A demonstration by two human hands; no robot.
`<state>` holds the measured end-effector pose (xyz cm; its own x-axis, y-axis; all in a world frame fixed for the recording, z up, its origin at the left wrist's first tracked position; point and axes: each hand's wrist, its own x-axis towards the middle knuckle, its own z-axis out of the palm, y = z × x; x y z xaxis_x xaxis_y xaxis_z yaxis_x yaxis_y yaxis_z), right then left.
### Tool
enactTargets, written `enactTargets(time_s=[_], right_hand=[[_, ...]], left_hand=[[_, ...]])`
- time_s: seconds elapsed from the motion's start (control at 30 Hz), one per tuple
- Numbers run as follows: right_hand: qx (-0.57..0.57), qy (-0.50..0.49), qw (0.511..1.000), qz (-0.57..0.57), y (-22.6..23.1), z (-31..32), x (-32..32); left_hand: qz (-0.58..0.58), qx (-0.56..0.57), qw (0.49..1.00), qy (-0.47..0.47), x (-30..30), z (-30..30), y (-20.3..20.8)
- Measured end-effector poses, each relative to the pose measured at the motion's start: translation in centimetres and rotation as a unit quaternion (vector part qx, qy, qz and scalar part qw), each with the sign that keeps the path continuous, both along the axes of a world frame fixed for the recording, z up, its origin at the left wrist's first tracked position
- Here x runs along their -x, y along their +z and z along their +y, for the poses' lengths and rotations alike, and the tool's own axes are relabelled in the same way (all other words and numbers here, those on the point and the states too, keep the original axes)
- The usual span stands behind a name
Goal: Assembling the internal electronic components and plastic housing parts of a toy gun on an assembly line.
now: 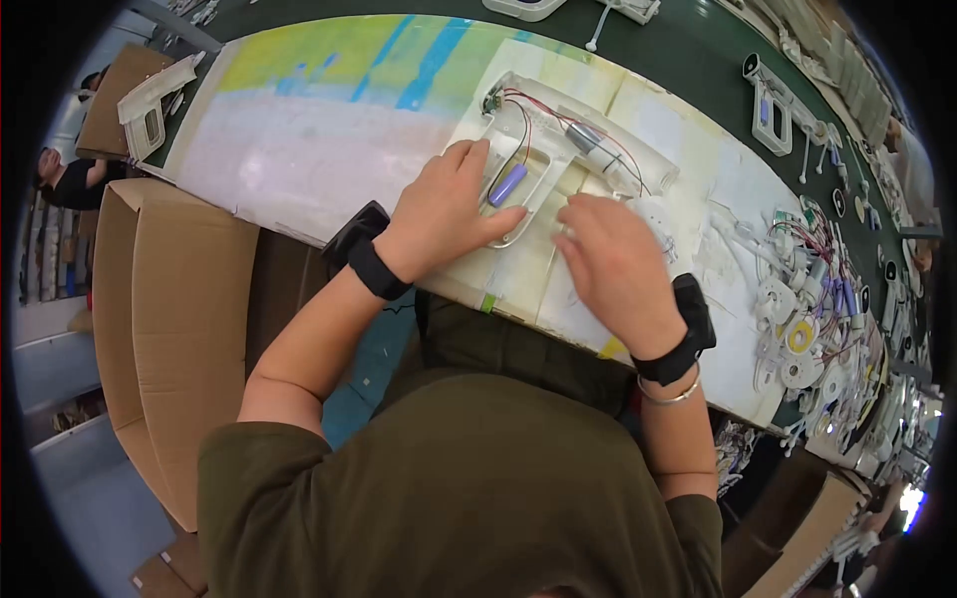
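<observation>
A white plastic appliance housing half (541, 189) lies open on the worktable, with a looped handle and a tubular section at its far side. Inside are a purple cylindrical battery (508, 186), a silver motor (598, 149), a small circuit board (491, 103), and red and black wires. My left hand (444, 209) holds the housing at the handle, thumb and fingers spread across its left side. Close to the handle's right side, my right hand (618, 261) has its fingers curled together. Whatever its fingertips may hold is hidden.
Loose white parts, wires and purple batteries (822, 299) are heaped at the right. Another housing half (768, 110) lies on the green belt (688, 45). At left, an open cardboard box (189, 329) stands beside the board (289, 169). A person (75, 179) is at far left.
</observation>
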<state>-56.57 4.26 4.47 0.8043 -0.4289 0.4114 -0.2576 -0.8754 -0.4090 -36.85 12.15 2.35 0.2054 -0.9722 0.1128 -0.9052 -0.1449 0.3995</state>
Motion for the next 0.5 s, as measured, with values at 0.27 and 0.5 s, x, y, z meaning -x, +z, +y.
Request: enactTargets(time_s=[0.27, 0.5], right_hand=[[0.198, -0.119, 0.966, 0.116, -3.6, 1.1, -1.3], [0.196, -0.044, 0.959, 0.2, -1.8, -0.2, 1.0]], left_hand=[[0.031, 0.009, 0.999, -0.036, 0.4, 0.8, 0.9], [0.026, 0.017, 0.999, -0.028, -0.4, 0.5, 1.5]])
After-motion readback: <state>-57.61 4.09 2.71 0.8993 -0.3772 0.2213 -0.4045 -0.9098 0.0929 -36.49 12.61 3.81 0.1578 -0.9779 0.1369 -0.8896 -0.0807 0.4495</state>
